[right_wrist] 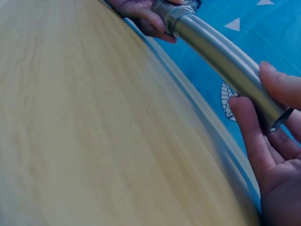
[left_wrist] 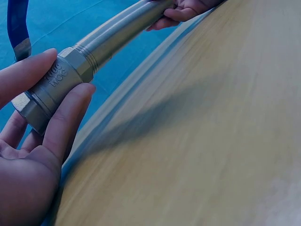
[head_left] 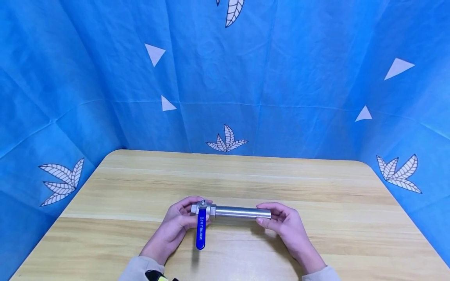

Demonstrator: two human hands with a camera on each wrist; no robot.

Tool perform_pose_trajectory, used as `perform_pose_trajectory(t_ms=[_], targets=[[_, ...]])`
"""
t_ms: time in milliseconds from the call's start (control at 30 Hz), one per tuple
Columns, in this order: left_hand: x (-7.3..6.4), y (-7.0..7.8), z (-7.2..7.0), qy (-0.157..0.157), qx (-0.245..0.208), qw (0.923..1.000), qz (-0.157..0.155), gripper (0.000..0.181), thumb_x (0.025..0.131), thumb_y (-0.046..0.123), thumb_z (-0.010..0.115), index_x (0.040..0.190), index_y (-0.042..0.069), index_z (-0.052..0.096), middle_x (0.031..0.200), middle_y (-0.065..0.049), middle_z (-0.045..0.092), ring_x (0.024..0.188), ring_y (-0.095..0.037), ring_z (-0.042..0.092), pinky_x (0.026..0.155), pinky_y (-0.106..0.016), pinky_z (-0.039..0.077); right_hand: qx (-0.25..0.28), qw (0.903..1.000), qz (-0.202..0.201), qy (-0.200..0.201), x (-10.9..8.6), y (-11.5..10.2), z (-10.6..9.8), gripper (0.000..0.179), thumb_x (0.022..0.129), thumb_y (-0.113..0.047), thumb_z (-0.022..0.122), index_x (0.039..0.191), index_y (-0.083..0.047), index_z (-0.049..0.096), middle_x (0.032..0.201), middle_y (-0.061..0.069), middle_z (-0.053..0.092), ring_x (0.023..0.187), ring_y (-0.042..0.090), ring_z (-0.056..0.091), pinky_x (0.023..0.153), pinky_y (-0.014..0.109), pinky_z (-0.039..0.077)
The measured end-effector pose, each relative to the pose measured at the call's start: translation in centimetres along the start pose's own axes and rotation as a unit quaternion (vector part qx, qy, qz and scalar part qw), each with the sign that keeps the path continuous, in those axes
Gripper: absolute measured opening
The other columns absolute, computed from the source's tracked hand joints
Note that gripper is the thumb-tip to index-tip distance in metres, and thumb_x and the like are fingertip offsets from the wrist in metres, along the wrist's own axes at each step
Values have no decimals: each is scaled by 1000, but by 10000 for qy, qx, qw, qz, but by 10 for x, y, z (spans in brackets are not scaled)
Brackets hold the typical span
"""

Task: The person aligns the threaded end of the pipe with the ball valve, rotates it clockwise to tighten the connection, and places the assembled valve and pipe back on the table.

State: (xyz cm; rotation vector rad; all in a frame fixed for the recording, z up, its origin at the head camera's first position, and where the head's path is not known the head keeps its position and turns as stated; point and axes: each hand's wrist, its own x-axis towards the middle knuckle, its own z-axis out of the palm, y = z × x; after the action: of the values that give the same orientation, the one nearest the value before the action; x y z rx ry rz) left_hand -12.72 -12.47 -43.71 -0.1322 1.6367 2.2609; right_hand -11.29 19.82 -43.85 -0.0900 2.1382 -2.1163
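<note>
A metal ball valve (head_left: 210, 209) with a blue lever handle (head_left: 200, 230) is joined at its right end to a straight steel pipe (head_left: 235, 212). My left hand (head_left: 175, 224) grips the valve body, thumb in front and fingers behind; raised lettering shows on the body (left_wrist: 56, 77) in the left wrist view. At the pipe's free end, my right hand (head_left: 286, 224) pinches it between thumb and fingers. The open bore of the pipe (right_wrist: 244, 77) faces the right palm. Valve and pipe are held level above the table, and the lever points toward the person.
A wood-grain table (head_left: 239, 179) lies beneath the hands, with the pipe's shadow on it. Blue cloth (head_left: 218, 78) printed with white leaves and triangles hangs behind the table and along both sides.
</note>
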Motion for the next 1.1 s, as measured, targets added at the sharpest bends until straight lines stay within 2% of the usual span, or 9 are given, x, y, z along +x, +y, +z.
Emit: perform_pose_trajectory(t_ms=[167, 400, 500, 733, 967, 1100], targets=[[1, -1, 1, 30, 64, 9999, -93, 61, 81, -9, 80, 138, 3, 63, 138, -6, 74, 129, -22, 65, 105, -44, 63, -51, 9999, 111, -40, -1, 1, 0, 43, 92, -5, 81, 130, 12, 67, 95, 1, 81, 83, 16, 78, 81, 30, 68], [3, -1, 2, 91, 9, 9999, -131, 64, 83, -8, 78, 143, 2, 59, 139, -9, 73, 128, -23, 67, 104, -47, 63, -44, 9999, 92, -90, 0, 2, 0, 39, 98, -9, 76, 128, 13, 66, 97, 3, 81, 84, 19, 79, 83, 36, 69], [4, 0, 2, 99, -4, 9998, -144, 66, 84, -7, 77, 146, 1, 57, 141, -10, 72, 127, -24, 68, 104, -48, 63, -79, 9999, 63, -137, 0, 1, 0, 39, 95, -7, 78, 127, 13, 66, 97, 2, 80, 84, 18, 78, 83, 34, 69], [4, -2, 2, 93, -37, 9999, -102, 68, 84, -6, 78, 148, -1, 55, 139, -10, 72, 127, -25, 68, 103, -50, 63, -73, 9994, -200, -255, -3, 2, -1, 53, 82, 1, 88, 130, 8, 67, 106, 0, 79, 92, 12, 75, 84, 24, 65], [-2, 3, 2, 97, 34, 9999, 14, 63, 85, -6, 79, 144, -1, 59, 136, -8, 75, 125, -23, 69, 102, -49, 63, -134, 9997, -200, -37, -5, -2, 3, 50, 83, 0, 88, 128, 9, 68, 103, -1, 80, 90, 11, 75, 82, 24, 65], [-2, 8, 2, -2, 34, 9999, 165, 59, 83, -7, 80, 139, 1, 63, 134, -7, 77, 126, -23, 69, 103, -46, 63, -137, 9998, -120, 9, -3, -6, 5, 45, 89, -5, 84, 128, 9, 68, 97, 4, 81, 85, 15, 77, 80, 30, 68]])
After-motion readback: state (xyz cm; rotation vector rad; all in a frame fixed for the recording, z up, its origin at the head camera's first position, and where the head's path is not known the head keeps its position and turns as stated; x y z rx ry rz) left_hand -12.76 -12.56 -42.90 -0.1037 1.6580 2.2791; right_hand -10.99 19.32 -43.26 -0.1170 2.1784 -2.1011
